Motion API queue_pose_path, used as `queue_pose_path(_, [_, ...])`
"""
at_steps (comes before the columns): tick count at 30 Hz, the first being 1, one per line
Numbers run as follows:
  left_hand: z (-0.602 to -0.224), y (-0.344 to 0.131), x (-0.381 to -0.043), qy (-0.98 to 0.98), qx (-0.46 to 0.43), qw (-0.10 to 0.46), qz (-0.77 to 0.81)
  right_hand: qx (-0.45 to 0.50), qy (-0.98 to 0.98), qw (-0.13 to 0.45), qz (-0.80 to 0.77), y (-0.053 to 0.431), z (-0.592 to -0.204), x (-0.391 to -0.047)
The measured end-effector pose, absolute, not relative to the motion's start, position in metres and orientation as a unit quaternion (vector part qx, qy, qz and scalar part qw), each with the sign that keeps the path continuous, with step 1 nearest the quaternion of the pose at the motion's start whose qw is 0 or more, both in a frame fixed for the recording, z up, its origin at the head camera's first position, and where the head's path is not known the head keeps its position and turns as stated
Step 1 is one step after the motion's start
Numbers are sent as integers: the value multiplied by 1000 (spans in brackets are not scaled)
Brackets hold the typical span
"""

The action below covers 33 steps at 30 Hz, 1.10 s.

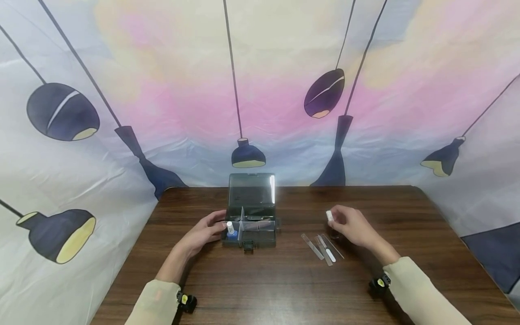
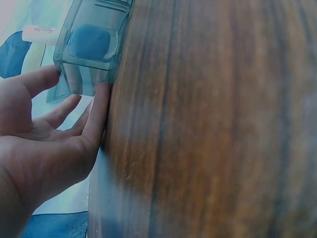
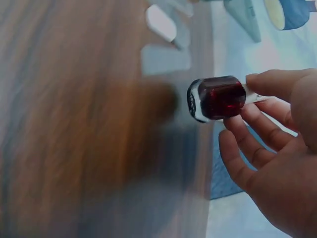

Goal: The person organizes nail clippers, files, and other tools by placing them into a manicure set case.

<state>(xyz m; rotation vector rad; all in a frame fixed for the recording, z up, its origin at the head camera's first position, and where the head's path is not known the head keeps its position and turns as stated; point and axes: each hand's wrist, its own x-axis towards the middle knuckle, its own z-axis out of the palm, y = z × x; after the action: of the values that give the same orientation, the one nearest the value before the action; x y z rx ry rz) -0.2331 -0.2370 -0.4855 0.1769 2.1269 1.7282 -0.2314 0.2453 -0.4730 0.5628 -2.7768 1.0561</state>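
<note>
My right hand pinches a dark red nail polish bottle by its white cap, and in the right wrist view the bottle is held above the wooden tabletop. At the left side of a grey see-through divided box, my left hand touches the wall with fairly straight fingertips. The box stands with its lid raised at the back. A blue nail polish bottle with a white cap stands in its left compartment, also visible through the wall in the left wrist view.
Several slim nail tools lie between the box and my right hand, among them a clear strip and a white-ended tool. More small items lie in the box's other compartments. A fabric backdrop printed with lamps hangs behind the table.
</note>
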Motion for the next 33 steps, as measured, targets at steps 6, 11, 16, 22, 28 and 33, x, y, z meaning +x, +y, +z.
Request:
queue_pose_path(6, [-484,-238,-232,760,62,194,617,187,-894,64,401,225,-462,-238])
queue_pose_path(11, [-485,-237,-233,760,61,196,617,202,-874,58,438,206,-454,-243])
queue_pose_path(16, [-486,-236,-233,760,59,197,617,224,-853,50,468,185,-443,-242])
queue_pose_path(22, [-486,-236,-233,761,62,196,615,241,-835,34,493,153,-420,-232])
queue_pose_path(28, [-486,-236,-234,761,56,197,615,261,-830,31,492,135,-435,-246])
queue_pose_path(33, [-485,-238,-230,762,57,197,614,273,-824,22,496,116,-436,-250])
